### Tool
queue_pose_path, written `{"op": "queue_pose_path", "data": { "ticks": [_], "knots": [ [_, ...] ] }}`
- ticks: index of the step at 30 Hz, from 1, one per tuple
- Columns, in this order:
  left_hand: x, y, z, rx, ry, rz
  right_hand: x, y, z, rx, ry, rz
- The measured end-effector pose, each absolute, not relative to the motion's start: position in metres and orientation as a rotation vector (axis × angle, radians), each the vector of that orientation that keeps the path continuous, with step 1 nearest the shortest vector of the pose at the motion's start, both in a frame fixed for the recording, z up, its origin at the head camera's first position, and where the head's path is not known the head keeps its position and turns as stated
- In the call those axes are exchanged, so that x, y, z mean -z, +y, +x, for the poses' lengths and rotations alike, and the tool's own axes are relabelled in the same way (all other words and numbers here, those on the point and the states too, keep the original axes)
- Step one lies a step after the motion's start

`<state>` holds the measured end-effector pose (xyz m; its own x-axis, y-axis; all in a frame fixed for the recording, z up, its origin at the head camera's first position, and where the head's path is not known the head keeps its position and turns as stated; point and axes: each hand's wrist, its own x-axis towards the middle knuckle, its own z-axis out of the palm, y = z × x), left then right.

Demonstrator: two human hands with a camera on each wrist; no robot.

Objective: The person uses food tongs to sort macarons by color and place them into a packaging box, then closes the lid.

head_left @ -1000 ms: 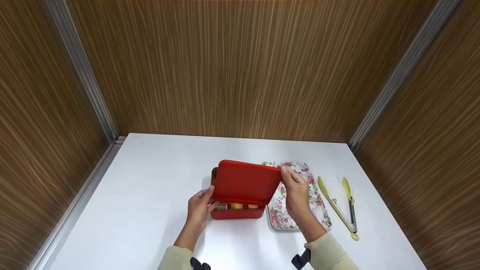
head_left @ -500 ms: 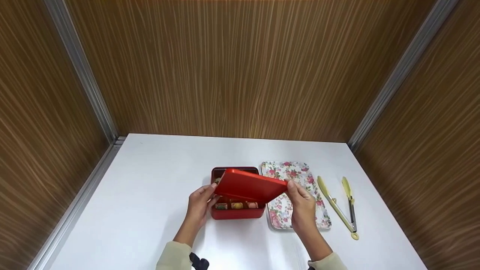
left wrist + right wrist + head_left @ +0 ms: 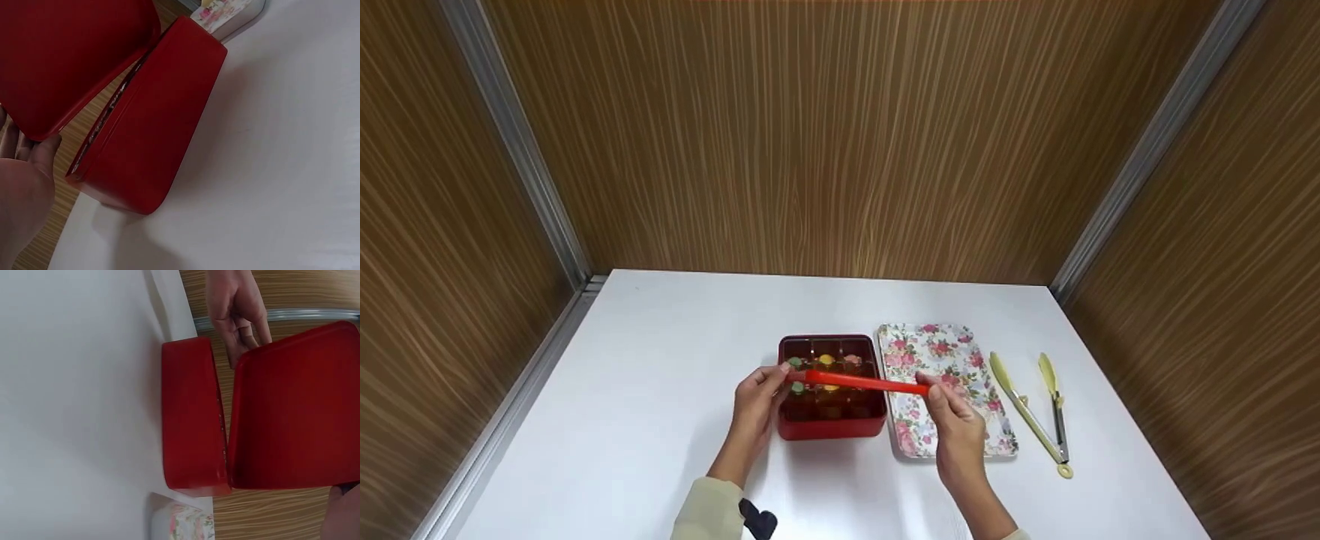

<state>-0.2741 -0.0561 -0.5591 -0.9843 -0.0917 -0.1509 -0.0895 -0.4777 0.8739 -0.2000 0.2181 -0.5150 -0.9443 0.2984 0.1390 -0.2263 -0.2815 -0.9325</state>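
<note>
A red lid [image 3: 859,381], seen nearly edge-on in the head view, is held over an uncovered red box [image 3: 832,429]. My left hand [image 3: 756,405] pinches the lid's left end, and my right hand [image 3: 960,431] grips its right end. Inside the box, clear dividers separate small round green, yellow and pink pieces [image 3: 826,359], partly hidden by the lid. Both wrist views show the lid [image 3: 298,410] tilted above the box [image 3: 154,112]; the left fingers [image 3: 48,151] are at its corner.
Right of the box lies a white floral tray [image 3: 941,347], partly behind my right hand. Farther right, spread tongs [image 3: 1039,431] with yellow tips lie on the white table [image 3: 682,322]. Wood-patterned panels [image 3: 840,150] enclose the back and sides.
The lid has tipped from showing its broad face to nearly edge-on, uncovering more of the box. My right hand has lowered with its end; the left has barely moved.
</note>
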Motion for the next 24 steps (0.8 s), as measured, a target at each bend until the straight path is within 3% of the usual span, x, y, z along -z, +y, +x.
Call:
{"op": "queue_pose_path", "data": {
  "ticks": [14,24],
  "knots": [
    [0.575,-0.072,-0.279,2.616,-1.644,0.1,0.536,0.21,-0.182,-2.325,-1.896,-0.245],
    [0.574,-0.07,-0.281,2.498,-1.912,0.089,0.548,0.205,-0.173,-2.254,-1.939,0.024]
  ]
}}
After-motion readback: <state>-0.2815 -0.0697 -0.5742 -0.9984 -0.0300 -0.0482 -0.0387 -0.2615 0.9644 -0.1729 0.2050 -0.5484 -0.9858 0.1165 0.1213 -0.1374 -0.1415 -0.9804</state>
